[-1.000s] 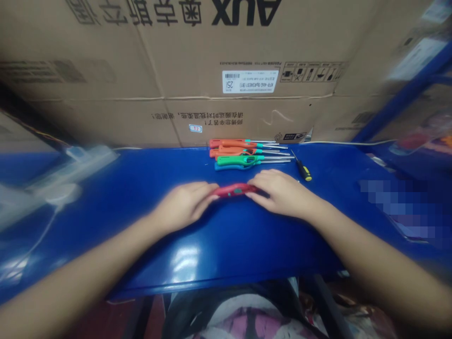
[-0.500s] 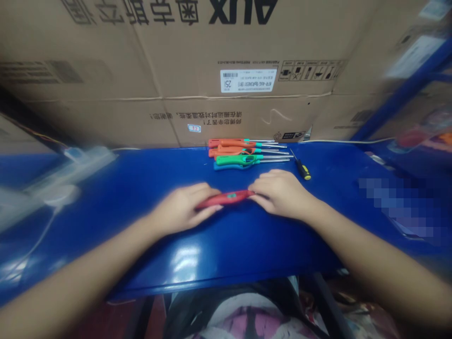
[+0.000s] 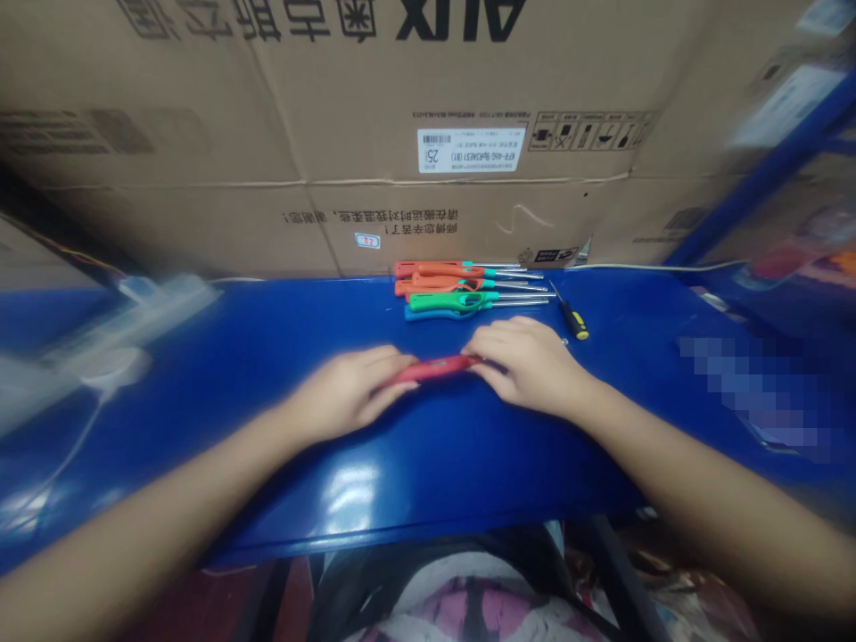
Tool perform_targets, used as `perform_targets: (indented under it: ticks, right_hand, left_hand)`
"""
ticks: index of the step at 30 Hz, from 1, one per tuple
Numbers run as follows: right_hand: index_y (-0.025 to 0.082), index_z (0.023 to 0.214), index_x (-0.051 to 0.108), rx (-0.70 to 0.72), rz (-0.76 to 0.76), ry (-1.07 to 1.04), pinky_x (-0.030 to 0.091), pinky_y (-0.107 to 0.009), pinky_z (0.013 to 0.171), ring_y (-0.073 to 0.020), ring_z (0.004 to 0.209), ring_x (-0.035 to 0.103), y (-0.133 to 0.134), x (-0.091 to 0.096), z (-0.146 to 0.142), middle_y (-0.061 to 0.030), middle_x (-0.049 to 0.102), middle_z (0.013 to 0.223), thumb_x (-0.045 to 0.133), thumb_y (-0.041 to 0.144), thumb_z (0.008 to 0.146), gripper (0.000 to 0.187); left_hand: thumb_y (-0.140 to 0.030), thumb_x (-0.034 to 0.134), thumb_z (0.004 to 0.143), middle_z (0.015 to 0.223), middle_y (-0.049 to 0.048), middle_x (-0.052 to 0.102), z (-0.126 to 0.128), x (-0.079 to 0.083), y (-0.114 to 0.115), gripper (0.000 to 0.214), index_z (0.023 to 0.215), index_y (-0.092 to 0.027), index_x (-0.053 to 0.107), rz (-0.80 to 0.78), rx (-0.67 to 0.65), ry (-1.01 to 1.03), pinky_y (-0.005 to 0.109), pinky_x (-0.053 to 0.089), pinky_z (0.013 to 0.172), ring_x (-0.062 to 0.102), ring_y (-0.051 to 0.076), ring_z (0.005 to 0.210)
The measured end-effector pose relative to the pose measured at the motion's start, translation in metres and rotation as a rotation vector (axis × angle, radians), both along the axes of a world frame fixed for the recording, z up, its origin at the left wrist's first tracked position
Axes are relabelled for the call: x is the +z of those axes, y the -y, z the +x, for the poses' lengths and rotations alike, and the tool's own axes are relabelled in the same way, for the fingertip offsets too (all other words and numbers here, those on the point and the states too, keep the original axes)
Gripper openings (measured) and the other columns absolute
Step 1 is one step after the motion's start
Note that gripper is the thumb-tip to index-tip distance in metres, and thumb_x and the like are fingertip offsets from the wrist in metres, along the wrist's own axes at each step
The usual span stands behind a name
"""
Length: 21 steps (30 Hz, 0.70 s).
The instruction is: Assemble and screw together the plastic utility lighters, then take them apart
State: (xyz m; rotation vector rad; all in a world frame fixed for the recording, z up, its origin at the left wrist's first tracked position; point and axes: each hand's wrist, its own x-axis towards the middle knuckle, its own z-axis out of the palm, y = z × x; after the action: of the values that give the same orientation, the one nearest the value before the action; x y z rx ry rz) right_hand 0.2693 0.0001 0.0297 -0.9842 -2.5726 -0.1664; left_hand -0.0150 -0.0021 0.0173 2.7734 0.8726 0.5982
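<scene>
Above the blue table (image 3: 281, 481), a red long-reach lighter (image 3: 438, 366) lies roughly level between my two hands. My left hand (image 3: 354, 385) is closed round its handle end. My right hand (image 3: 525, 361) grips the other end, hiding most of it, and a small shiny tip shows past the knuckles. Just beyond the hands lies a row of several more lighters with metal stems, among them a green lighter (image 3: 441, 303), a blue lighter (image 3: 428, 315) and an orange lighter (image 3: 445, 270). A black and yellow screwdriver (image 3: 573, 322) rests to their right.
A large cardboard box (image 3: 300, 116) stands upright along the table's back edge. On the left are a white power strip (image 3: 167, 312) and a round white charger (image 3: 117, 367) with its cable. A pixelated object (image 3: 755, 392) lies at the right, near a blue metal post (image 3: 742, 183).
The red lighter has turned in my hands, so its green patch no longer shows and it looks slimmer. A shiny tip now appears beyond my right hand. Both hands stay nearly in place.
</scene>
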Motion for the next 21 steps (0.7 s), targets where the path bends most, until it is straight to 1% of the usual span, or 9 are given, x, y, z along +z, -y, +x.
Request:
perform_targets:
  ticks: [4, 6, 8, 10, 12, 14, 16, 19, 21]
  right_hand:
    - [0.022, 0.108, 0.066, -0.092, 0.007, -0.029, 0.038, -0.036, 0.084, -0.0240, 0.100, 0.060, -0.008, -0.003, 0.004, -0.0045, 0.071, 0.107, 0.061, 0.035, 0.095, 0.019]
    - [0.021, 0.120, 0.063, -0.177, 0.021, -0.015, 0.039, -0.039, 0.091, -0.0280, 0.109, 0.058, -0.013, -0.001, 0.009, -0.0079, 0.068, 0.118, 0.066, 0.037, 0.090, 0.034]
    - [0.018, 0.128, 0.059, -0.294, 0.028, 0.029, 0.040, -0.043, 0.092, -0.0321, 0.112, 0.056, -0.017, 0.002, 0.016, -0.0115, 0.065, 0.123, 0.071, 0.035, 0.084, 0.049]
    - [0.015, 0.126, 0.059, -0.401, 0.012, 0.075, 0.041, -0.044, 0.090, -0.0345, 0.111, 0.057, -0.020, 0.005, 0.023, -0.0139, 0.065, 0.123, 0.072, 0.031, 0.080, 0.051]
    - [0.016, 0.112, 0.064, -0.444, -0.021, 0.091, 0.042, -0.043, 0.088, -0.0331, 0.106, 0.059, -0.021, 0.009, 0.029, -0.0124, 0.067, 0.115, 0.071, 0.029, 0.079, 0.036]
    - [0.020, 0.095, 0.067, -0.409, -0.032, 0.090, 0.041, -0.043, 0.089, -0.0297, 0.101, 0.060, -0.022, 0.012, 0.032, -0.0085, 0.070, 0.104, 0.068, 0.027, 0.081, 0.016]
    - [0.021, 0.088, 0.068, -0.334, 0.002, 0.105, 0.039, -0.044, 0.094, -0.0272, 0.098, 0.061, -0.024, 0.015, 0.034, -0.0056, 0.072, 0.096, 0.065, 0.026, 0.085, 0.006]
    - [0.021, 0.090, 0.072, -0.211, 0.098, 0.125, 0.036, -0.045, 0.100, -0.0253, 0.096, 0.062, -0.025, 0.016, 0.035, -0.0048, 0.075, 0.095, 0.063, 0.026, 0.091, 0.011]
    - [0.020, 0.094, 0.073, -0.126, 0.145, 0.105, 0.036, -0.043, 0.100, -0.0243, 0.095, 0.063, -0.025, 0.014, 0.033, -0.0052, 0.076, 0.096, 0.062, 0.028, 0.093, 0.014]
  left_hand:
    - [-0.034, 0.050, 0.102, 0.103, 0.0097, 0.070, -0.004, 0.004, -0.002, 0.031, 0.122, -0.015, 0.063, 0.038, 0.041, -0.002, 0.031, 0.053, 0.078, 0.066, 0.020, 0.088]
    - [-0.035, 0.049, 0.102, 0.103, 0.0100, 0.070, -0.005, 0.005, -0.003, 0.031, 0.122, -0.014, 0.064, 0.054, 0.052, -0.012, 0.031, 0.053, 0.079, 0.067, 0.020, 0.089]
    - [-0.035, 0.049, 0.102, 0.102, 0.0101, 0.070, -0.006, 0.007, -0.004, 0.032, 0.121, -0.014, 0.064, 0.064, 0.065, -0.020, 0.031, 0.053, 0.078, 0.067, 0.020, 0.088]
    - [-0.035, 0.048, 0.102, 0.101, 0.0098, 0.069, -0.005, 0.007, -0.004, 0.032, 0.121, -0.015, 0.064, 0.065, 0.083, -0.027, 0.030, 0.052, 0.077, 0.066, 0.020, 0.086]
    - [-0.035, 0.048, 0.103, 0.100, 0.0095, 0.069, -0.005, 0.007, -0.005, 0.032, 0.120, -0.015, 0.064, 0.059, 0.100, -0.030, 0.030, 0.052, 0.076, 0.066, 0.020, 0.085]
    - [-0.036, 0.048, 0.102, 0.099, 0.0095, 0.068, -0.005, 0.007, -0.005, 0.032, 0.120, -0.015, 0.065, 0.054, 0.115, -0.028, 0.030, 0.052, 0.075, 0.065, 0.020, 0.084]
    - [-0.036, 0.048, 0.102, 0.098, 0.0096, 0.068, -0.006, 0.007, -0.007, 0.033, 0.119, -0.014, 0.065, 0.050, 0.131, -0.019, 0.031, 0.052, 0.075, 0.064, 0.020, 0.083]
    - [-0.037, 0.049, 0.102, 0.096, 0.0096, 0.069, -0.007, 0.007, -0.008, 0.033, 0.116, -0.014, 0.067, 0.036, 0.140, 0.006, 0.031, 0.052, 0.075, 0.064, 0.020, 0.082]
    - [-0.037, 0.049, 0.101, 0.095, 0.0096, 0.069, -0.006, 0.006, -0.007, 0.033, 0.115, -0.014, 0.068, 0.026, 0.131, 0.027, 0.030, 0.052, 0.075, 0.064, 0.020, 0.083]
